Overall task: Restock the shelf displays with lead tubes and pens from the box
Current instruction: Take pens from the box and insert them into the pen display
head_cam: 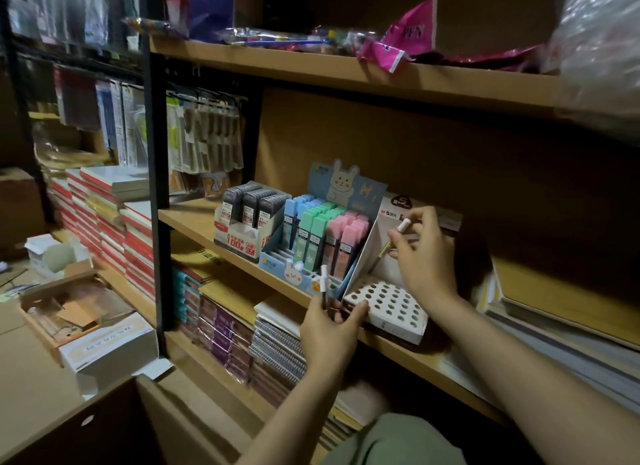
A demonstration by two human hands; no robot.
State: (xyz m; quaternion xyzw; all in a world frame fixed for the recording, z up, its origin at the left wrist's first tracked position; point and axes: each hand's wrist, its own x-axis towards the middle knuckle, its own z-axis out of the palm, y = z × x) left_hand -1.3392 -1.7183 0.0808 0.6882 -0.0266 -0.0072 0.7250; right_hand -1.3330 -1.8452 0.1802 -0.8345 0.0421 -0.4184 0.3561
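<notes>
On the middle shelf (194, 218) stands a white pen display (391, 308) with a holed top panel. My right hand (424, 253) pinches a white-capped pen (398, 234) above the display, its tip slanting down toward the holes. My left hand (330, 324) grips another white-capped pen (324, 284) at the display's front left corner. To the left stand a blue rabbit display (311, 256) of blue, green and pink lead tubes and a white display (239, 232) of dark lead tubes. A brown cardboard box (104, 423) fills the lower left.
Stacked notebooks (221, 329) fill the lower shelf, and red-edged book piles (104, 222) sit at the left. Paper stacks (561, 312) lie right of the pen display. Small open boxes (79, 312) stand on the floor. The upper shelf (346, 66) holds pink packets and pen packs.
</notes>
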